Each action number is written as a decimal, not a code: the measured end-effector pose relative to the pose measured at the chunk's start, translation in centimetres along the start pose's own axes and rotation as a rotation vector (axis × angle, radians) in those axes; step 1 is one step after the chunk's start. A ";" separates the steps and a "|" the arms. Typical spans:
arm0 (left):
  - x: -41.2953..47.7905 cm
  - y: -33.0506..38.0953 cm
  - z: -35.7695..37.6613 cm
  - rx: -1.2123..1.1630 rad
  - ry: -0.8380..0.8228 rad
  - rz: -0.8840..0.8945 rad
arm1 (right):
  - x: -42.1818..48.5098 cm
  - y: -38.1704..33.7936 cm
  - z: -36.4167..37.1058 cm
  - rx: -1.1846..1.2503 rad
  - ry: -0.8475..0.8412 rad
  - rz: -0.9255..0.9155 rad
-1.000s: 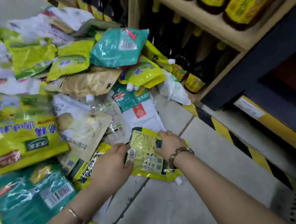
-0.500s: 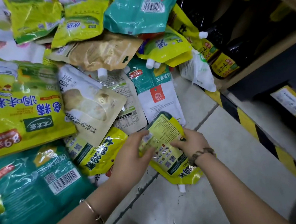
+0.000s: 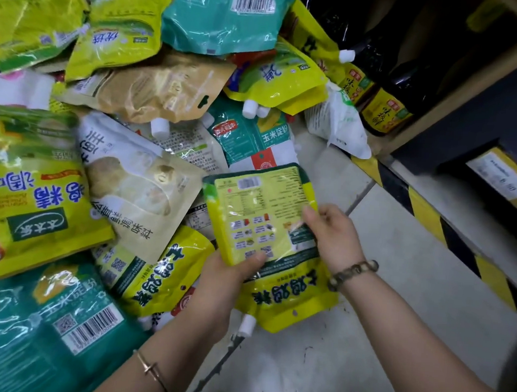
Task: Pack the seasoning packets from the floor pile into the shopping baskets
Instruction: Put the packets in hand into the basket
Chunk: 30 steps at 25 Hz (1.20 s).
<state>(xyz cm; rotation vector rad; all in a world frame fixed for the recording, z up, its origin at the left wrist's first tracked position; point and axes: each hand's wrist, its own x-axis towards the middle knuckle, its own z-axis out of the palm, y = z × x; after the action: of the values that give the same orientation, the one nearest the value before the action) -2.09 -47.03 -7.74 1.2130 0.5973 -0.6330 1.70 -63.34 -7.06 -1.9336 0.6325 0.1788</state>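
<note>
A yellow-green seasoning packet [image 3: 256, 214] is lifted off the floor, its printed back facing me. My left hand [image 3: 224, 281] grips its lower edge and my right hand [image 3: 330, 233] holds its right side. Under it lies a second yellow spouted pouch [image 3: 290, 300] on the tiles. The floor pile [image 3: 109, 144] of yellow, teal, white and tan packets fills the left and top of the view. No shopping basket is in view.
Dark sauce bottles [image 3: 380, 109] stand on the bottom shelf at top right. A yellow-black hazard stripe [image 3: 425, 218] runs along the shelf base. Bare grey floor tiles [image 3: 396, 295] lie to the right of my arms.
Both hands raised the yellow-green packet from the floor and turned it more upright. The view moved closer to the pile.
</note>
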 end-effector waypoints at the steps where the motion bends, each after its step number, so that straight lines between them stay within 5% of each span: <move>1: 0.2 -0.1 -0.4 0.001 0.071 -0.002 | 1.3 -0.2 0.1 -0.034 0.073 0.021; 3: 0.2 -0.3 -1.0 -0.014 0.192 -0.025 | 3.9 -0.8 0.4 -0.131 0.138 0.076; 8: -0.1 -0.5 -1.0 -0.025 0.307 -0.028 | 7.1 -0.1 3.1 -0.570 -0.001 0.127; 14: 0.7 -1.2 -0.3 0.016 0.371 -0.025 | 6.2 3.3 1.4 -0.054 0.017 0.093; 21: -0.6 -2.5 5.9 0.184 0.366 0.146 | 2.4 7.2 -11.1 0.108 0.193 0.020; 30: -11.9 1.3 11.3 0.444 0.298 0.322 | -9.3 6.0 -15.6 0.527 0.731 0.235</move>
<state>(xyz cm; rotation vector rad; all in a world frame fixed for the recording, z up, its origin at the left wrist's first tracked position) -8.40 -56.19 4.33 1.7981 0.5037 -0.3180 -11.64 -75.79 -1.25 -1.3733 1.2451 -0.5296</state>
